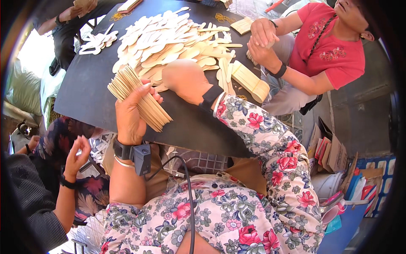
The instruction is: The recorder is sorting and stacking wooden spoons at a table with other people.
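My left hand (130, 116) is wrapped round a thick bundle of flat wooden spoons (153, 111), seen edge-on and slanting above the table's near edge. At the near side of a big loose pile of pale wooden spoons (163, 40) is my right hand (184, 80). It is blurred, and its fingers do not show, so I cannot make out whether it holds any. The pile lies on a dark tabletop (91, 93). Right of my right hand lies a neat stack of wooden spoons (249, 80), with several single ones beside it.
Across the table at the right, a person in a red top (334, 51) holds spoons in both hands. Another person's hand (76, 154) is raised at my left. Yellow rubber bands (224, 17) and a smaller stack (242, 25) lie at the far side. A blue bin (353, 220) stands lower right.
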A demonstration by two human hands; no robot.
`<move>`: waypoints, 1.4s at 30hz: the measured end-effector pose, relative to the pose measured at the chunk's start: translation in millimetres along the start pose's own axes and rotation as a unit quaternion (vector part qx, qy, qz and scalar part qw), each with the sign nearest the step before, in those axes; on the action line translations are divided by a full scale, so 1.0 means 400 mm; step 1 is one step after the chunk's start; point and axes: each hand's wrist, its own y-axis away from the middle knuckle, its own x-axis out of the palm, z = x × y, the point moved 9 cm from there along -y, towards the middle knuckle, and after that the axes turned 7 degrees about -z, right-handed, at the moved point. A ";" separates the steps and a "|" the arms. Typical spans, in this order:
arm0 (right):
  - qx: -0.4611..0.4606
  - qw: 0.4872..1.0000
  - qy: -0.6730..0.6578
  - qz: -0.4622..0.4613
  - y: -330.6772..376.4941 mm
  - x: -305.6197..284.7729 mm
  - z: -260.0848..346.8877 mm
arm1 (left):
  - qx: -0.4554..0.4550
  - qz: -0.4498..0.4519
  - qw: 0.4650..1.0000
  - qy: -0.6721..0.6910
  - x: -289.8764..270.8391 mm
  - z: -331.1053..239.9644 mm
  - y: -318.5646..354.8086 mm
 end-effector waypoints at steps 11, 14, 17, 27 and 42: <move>0.061 0.991 0.053 -0.103 -0.099 0.015 -0.004 | -0.006 0.003 0.999 -0.031 0.008 0.022 -0.007; 0.050 0.992 -0.037 -0.107 -0.062 -0.029 -0.016 | -0.011 -0.008 1.000 0.003 -0.001 0.027 -0.016; 0.063 0.989 -0.041 -0.130 0.038 -0.106 -0.091 | -0.009 0.018 0.999 -0.031 0.010 0.032 -0.016; 0.254 0.959 -0.111 -0.054 0.250 -0.082 -0.345 | -0.011 0.025 0.999 -0.047 0.016 0.050 -0.027; 0.189 0.955 -0.185 -0.133 0.232 -0.092 -0.297 | -0.037 0.008 0.996 -0.078 0.008 0.064 -0.017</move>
